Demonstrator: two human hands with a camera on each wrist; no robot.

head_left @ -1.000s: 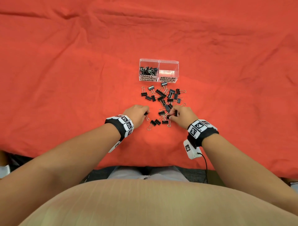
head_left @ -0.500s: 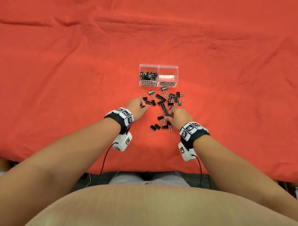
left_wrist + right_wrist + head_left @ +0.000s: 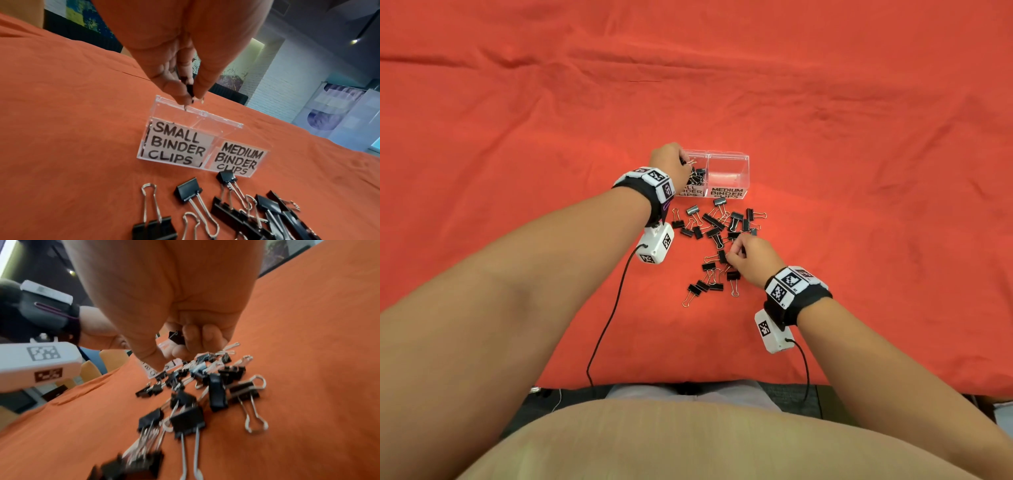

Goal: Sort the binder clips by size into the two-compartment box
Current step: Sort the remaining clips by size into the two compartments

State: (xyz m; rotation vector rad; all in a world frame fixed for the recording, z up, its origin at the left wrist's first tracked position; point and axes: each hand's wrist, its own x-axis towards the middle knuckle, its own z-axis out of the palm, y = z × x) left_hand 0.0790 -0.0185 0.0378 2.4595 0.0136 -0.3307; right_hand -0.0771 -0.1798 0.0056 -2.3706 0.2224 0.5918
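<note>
**Both hands pinching clips, left over the small bin**

Near: right hand (image 3: 751, 255) low over the near end of the loose clip pile (image 3: 717, 246), knuckles up, fingers curled under. Right wrist view shows a small black clip (image 3: 177, 337) tucked against the curled fingers (image 3: 207, 335), thumb pointing down toward the pile; view is motion-blurred. Marker wristband (image 3: 792, 286) and white camera unit (image 3: 770, 330) on that wrist, cable running back to the table edge.

Further out: left arm stretched forward, left hand (image 3: 669, 162) above the left compartment of the clear two-compartment box (image 3: 744, 171). Thumb and fingertips (image 3: 174, 87) pressed together on a held small clip (image 3: 190, 89), wire handle poking down just over the box rim. Left compartment, labelled SMALL BINDER CLIPS (image 3: 176, 145), already holds black clips; right one, labelled MEDIUM BINDER CLIPS (image 3: 238, 160), shows no clips that I can make out.

Surface: wrinkled orange-red cloth (image 3: 517, 120) covering the whole table. Mixed-size black clips scattered between box and right hand.

Room, wrist views only: white brick wall (image 3: 273, 91), dark ceiling with spot light, yellow chairs (image 3: 90, 369).
</note>
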